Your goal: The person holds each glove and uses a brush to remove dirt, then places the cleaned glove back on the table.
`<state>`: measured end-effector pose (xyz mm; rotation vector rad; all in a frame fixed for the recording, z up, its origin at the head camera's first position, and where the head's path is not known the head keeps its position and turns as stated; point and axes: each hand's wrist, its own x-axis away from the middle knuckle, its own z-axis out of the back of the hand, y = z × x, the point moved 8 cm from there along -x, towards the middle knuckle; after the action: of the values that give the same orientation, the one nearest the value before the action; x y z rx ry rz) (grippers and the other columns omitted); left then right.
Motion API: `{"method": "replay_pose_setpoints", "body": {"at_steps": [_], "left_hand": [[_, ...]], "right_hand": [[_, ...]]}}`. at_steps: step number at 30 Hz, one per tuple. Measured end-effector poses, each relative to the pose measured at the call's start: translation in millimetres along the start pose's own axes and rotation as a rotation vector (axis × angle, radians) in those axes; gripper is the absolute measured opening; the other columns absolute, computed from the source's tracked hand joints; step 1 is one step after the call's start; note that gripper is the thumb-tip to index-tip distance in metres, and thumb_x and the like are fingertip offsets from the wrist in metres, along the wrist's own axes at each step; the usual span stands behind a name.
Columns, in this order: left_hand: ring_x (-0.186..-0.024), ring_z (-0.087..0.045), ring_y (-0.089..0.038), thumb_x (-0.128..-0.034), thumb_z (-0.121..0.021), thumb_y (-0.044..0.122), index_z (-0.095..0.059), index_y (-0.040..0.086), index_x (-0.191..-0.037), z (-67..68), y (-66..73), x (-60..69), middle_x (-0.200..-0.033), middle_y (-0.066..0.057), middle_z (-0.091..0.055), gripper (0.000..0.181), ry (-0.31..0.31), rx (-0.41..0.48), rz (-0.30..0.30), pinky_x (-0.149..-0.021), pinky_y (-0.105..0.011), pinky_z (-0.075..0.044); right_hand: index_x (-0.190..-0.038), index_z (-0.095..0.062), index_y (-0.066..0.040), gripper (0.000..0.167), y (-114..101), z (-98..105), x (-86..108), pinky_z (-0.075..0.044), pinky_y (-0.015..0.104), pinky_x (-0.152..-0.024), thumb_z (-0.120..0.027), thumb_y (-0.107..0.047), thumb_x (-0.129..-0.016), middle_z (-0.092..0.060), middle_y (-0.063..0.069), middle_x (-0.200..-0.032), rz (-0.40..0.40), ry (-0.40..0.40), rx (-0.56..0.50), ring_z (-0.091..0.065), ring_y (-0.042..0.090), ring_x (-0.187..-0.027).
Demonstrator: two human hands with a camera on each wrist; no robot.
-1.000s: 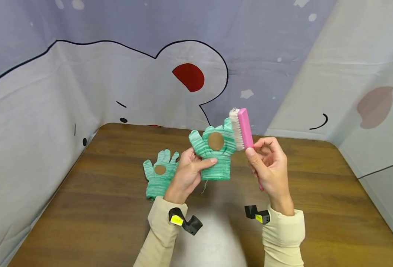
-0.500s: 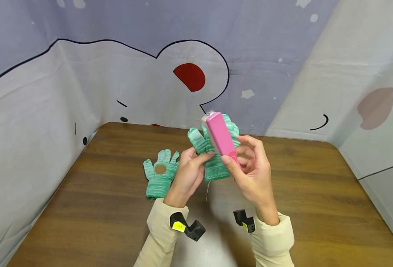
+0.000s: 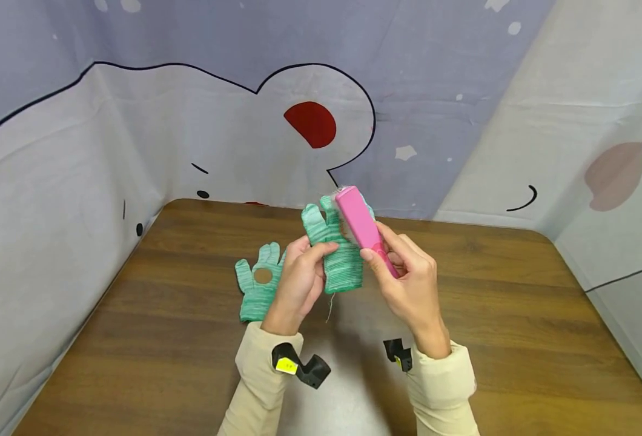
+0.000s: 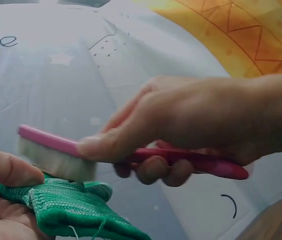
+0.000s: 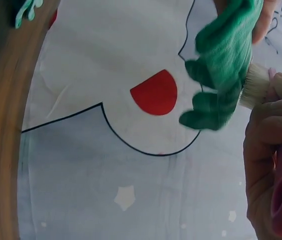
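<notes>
My left hand (image 3: 299, 281) pinches a green knitted glove (image 3: 344, 263) at its cuff side, thumb on top, and holds it up above the table. In my right hand (image 3: 410, 278) is a pink brush (image 3: 360, 215), gripped by its handle. Its pale bristles (image 4: 56, 161) touch the glove's palm side in the left wrist view. The brush head covers much of the glove's palm and some of its fingers in the head view. A second green glove (image 3: 258, 300) with a brown round patch (image 3: 263, 276) lies on the table, partly hidden behind my left hand.
The brown wooden table (image 3: 152, 351) spreads under both hands. A printed curtain (image 3: 234, 133) closes off the back and sides. Black wrist cameras (image 3: 301, 365) sit on both sleeves, and a loose thread (image 3: 329, 307) hangs from the held glove.
My right hand has swung the brush leftward from beside the glove onto its palm side, turning the pink back toward the head camera. The held glove has shifted slightly left.
</notes>
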<state>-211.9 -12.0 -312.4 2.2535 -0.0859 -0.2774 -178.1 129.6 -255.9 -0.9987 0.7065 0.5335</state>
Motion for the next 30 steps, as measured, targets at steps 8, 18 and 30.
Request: {"method": "replay_pose_setpoints", "body": {"at_steps": [8,18,30], "left_hand": [[-0.094,-0.060,-0.020,-0.0884,-0.044,-0.003,-0.045,-0.010,-0.119,1.3,1.7,0.6,-0.106,-0.010,-0.058,0.031,0.003,-0.006,0.030,-0.081,-0.035,-0.049],[-0.091,-0.060,-0.022,-0.0878,-0.046,-0.001,-0.049,-0.009,-0.115,2.7,-1.2,0.2,-0.103,-0.010,-0.058,0.029,0.026,-0.039,0.011,-0.080,-0.037,-0.049],[-0.095,-0.058,-0.018,-0.0887,-0.043,-0.002,-0.051,-0.009,-0.112,3.4,-4.9,-1.9,-0.104,-0.007,-0.058,0.025,0.032,-0.061,0.003,-0.083,-0.032,-0.048]], "right_hand": [[-0.116,-0.063,-0.004,0.043,19,12,-1.3,-0.031,0.014,-0.042,-0.075,-0.004,-0.074,-0.062,0.007,-0.075,-0.073,0.036,0.032,-0.050,0.007,-0.050],[-0.115,-0.059,0.007,0.038,18,35,-5.3,-0.043,0.011,-0.049,-0.068,0.005,-0.078,-0.061,0.020,-0.081,-0.176,0.105,-0.054,-0.060,0.002,-0.060],[-0.120,-0.056,0.004,0.046,-22,6,-5.5,-0.041,0.015,-0.046,-0.065,0.014,-0.075,-0.058,0.017,-0.078,-0.083,-0.013,-0.300,-0.060,0.012,-0.061]]}}
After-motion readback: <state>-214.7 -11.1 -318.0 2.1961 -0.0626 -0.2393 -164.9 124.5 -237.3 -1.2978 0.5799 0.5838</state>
